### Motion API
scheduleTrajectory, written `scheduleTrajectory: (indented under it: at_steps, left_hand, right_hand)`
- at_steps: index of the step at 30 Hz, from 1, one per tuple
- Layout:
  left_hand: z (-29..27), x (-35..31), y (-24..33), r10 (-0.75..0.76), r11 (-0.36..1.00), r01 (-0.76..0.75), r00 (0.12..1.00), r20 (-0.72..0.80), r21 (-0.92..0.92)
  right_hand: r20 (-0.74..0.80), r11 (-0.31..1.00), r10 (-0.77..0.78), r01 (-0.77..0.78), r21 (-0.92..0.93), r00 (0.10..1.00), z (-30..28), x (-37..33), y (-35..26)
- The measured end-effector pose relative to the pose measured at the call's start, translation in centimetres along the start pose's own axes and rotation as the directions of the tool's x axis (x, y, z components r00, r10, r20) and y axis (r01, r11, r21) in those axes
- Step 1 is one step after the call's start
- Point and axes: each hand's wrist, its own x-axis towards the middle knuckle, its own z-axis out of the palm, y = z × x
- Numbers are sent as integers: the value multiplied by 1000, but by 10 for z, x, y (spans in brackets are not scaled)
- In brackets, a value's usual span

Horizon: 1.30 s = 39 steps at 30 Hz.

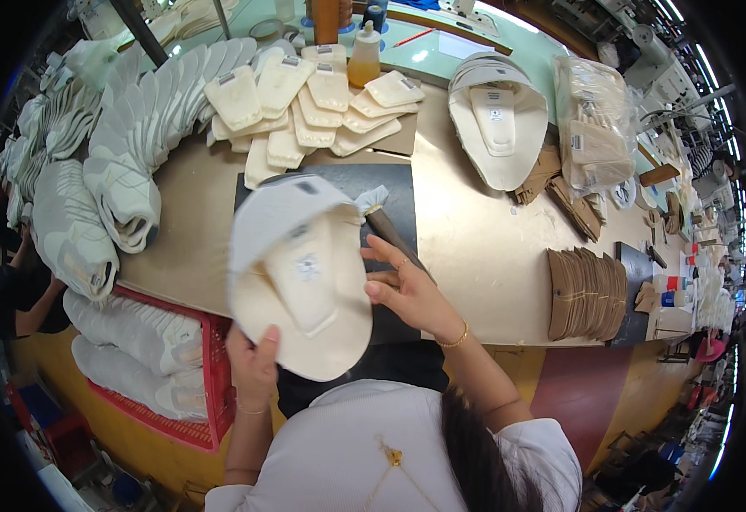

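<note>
A pale grey-and-cream shoe upper (347,333) with its tongue inside is tilted over the black mat (381,175); it is slightly blurred. My left hand (254,363) grips its lower left edge, thumb on top and fingers mostly hidden beneath. At its right edge, my right hand (411,290) has its fingers spread, with thumb and fingertips at or very near the rim. Just beyond that hand lies a tool with a dark handle (397,241) and a pale, wrapped-looking head. Cream padded tongues (313,115) are heaped behind the mat.
Overlapping uppers (125,162) line the left side, above a red basket (219,375) holding more. Further uppers (497,119) are nested at the back right, near a plastic bag of tongues (595,128). A banded brown stack (586,294) sits right; an amber bottle (364,55) stands behind.
</note>
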Motion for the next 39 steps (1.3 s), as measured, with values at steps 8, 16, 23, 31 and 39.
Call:
scheduleTrajectory:
  at_steps: [8,16,23,31,39]
  left_hand:
    - [66,22,22,28,999,-40,923,384,21]
    - [81,27,24,-11,977,-113,818,575,179]
    - [43,23,10,-138,958,19,906,400,287]
    - [30,25,12,-218,934,112,931,293,340]
    - [38,36,12,-212,936,96,922,325,337]
  right_hand:
    - [-474,906,-39,231,354,880,-56,-26,-10]
    - [-788,953,-283,254,-166,546,-206,3,-33]
    - [-763,908,-416,178,-380,495,-309,86,-36]
    - [-593,515,-779,-333,-790,204,-296,121,-28]
    - [-820,729,-465,-381,-569,334,-276,105,-45]
